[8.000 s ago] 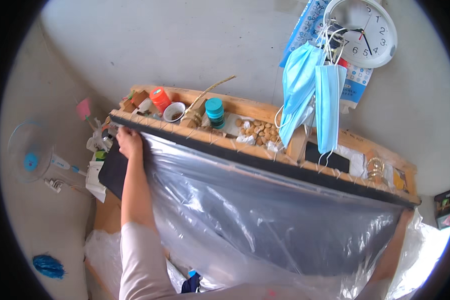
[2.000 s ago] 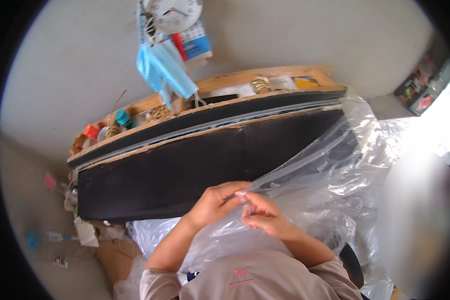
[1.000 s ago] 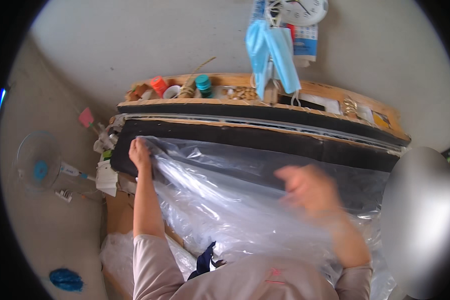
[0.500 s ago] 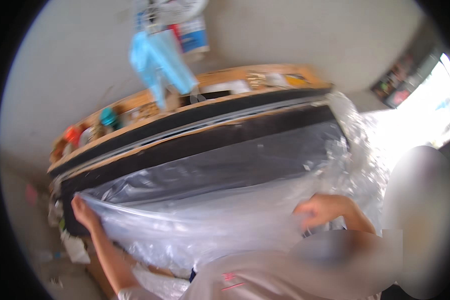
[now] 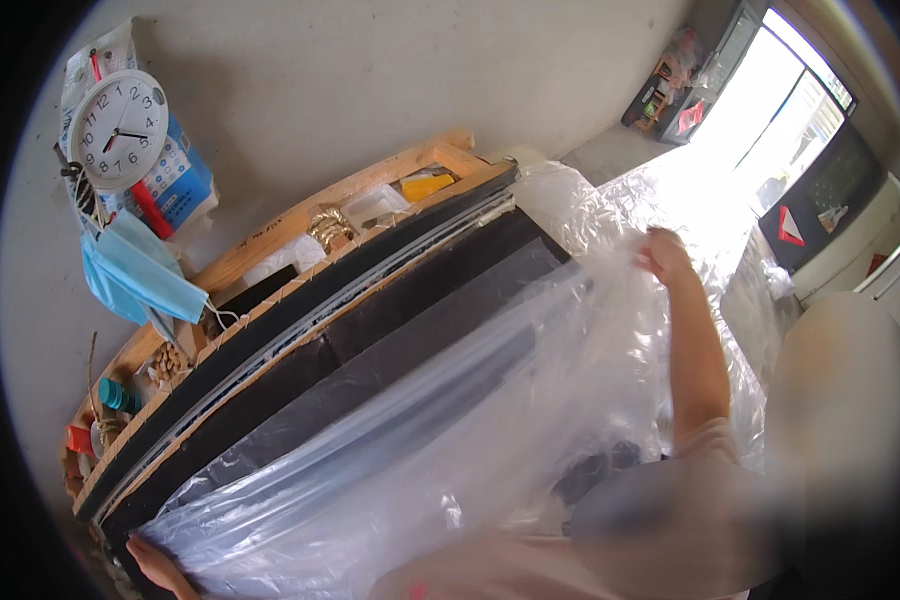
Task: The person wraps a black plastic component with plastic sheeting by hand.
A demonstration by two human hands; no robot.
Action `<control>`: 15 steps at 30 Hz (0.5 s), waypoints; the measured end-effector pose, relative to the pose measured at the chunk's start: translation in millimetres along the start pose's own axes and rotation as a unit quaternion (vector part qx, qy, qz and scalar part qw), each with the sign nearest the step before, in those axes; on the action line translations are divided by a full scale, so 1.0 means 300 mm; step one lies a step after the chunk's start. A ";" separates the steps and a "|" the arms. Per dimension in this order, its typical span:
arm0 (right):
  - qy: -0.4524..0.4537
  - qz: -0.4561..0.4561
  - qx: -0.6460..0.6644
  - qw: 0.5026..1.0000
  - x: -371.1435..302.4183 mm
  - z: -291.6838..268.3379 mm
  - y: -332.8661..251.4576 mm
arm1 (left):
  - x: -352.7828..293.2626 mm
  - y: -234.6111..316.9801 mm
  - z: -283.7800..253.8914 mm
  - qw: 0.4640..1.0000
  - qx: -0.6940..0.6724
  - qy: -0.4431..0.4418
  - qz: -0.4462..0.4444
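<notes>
A large clear plastic sheet (image 5: 450, 440) is stretched in slanting folds over a black bench top (image 5: 390, 325). At the sheet's near-left corner, my left hand (image 5: 157, 567) is closed on its edge, low by the bench's left end. My right hand (image 5: 662, 255) is raised at the far right, its fingers shut on a bunched part of the plastic. Between the two hands the film is pulled taut along a diagonal. Crumpled plastic (image 5: 660, 200) spreads beyond my right hand toward the bright doorway.
Behind the bench top runs a wooden tray (image 5: 240, 262) holding a teal-lidded container (image 5: 118, 395), a coil of gold wire (image 5: 330, 228) and a yellow item (image 5: 427, 187). A round clock (image 5: 118, 130) and blue face masks (image 5: 140, 270) hang on the wall. A glass door (image 5: 780, 100) stands far right.
My right hand has moved up and away to the right and now grips the plastic, drawing it out. The view has turned right; my left hand stays at the sheet's left corner.
</notes>
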State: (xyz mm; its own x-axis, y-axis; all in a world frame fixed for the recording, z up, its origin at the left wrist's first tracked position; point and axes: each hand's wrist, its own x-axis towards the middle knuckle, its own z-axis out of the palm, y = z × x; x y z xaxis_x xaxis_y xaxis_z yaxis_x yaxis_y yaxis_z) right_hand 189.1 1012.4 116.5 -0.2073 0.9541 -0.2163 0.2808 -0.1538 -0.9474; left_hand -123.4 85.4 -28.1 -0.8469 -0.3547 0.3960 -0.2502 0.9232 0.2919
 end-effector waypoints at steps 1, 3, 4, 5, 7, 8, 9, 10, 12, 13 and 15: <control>0.032 -0.161 -0.045 0.985 -0.027 0.099 -0.006 | -0.005 -0.004 0.000 0.999 -0.024 0.027 0.027; 0.023 -0.485 -0.233 0.843 -0.100 0.288 0.066 | 0.014 -0.072 0.001 0.998 -0.020 0.039 0.048; -0.065 -0.448 -0.253 0.855 -0.226 0.385 0.102 | 0.011 -0.107 -0.017 0.999 0.004 0.017 0.035; -0.060 -0.468 -0.464 0.750 -0.314 0.415 0.157 | -0.017 -0.035 -0.046 0.999 0.005 0.013 0.034; -0.058 -0.410 -0.566 0.713 -0.294 0.347 0.292 | -0.089 0.202 -0.124 0.990 0.112 0.071 0.054; -0.032 -0.364 -0.580 0.728 -0.231 0.270 0.375 | -0.087 0.208 -0.123 0.987 0.085 0.120 0.059; 0.001 -0.332 -0.613 0.717 -0.212 0.164 0.419 | -0.081 0.207 -0.122 0.988 0.086 0.118 0.059; 0.040 -0.295 -0.645 0.703 -0.197 0.075 0.439 | -0.075 0.219 -0.113 0.985 0.066 0.126 0.095; 0.012 -0.237 -0.603 0.761 -0.216 0.034 0.402 | -0.062 0.218 -0.107 0.977 0.034 0.144 0.154; -0.022 -0.185 -0.551 0.814 -0.219 0.021 0.368 | -0.061 0.212 -0.124 0.983 0.049 0.135 0.118; -0.020 -0.443 -0.424 0.790 -0.330 0.225 0.222 | -0.067 0.172 -0.144 0.993 0.015 0.109 0.042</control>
State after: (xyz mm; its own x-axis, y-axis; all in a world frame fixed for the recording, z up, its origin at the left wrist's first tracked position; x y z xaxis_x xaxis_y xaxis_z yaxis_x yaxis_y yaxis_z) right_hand 165.0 890.2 58.7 -0.6983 0.5800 0.4194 0.5324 0.8126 -0.2373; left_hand -99.2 133.8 16.7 -0.7447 -0.2975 0.5974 -0.1996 0.9535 0.2259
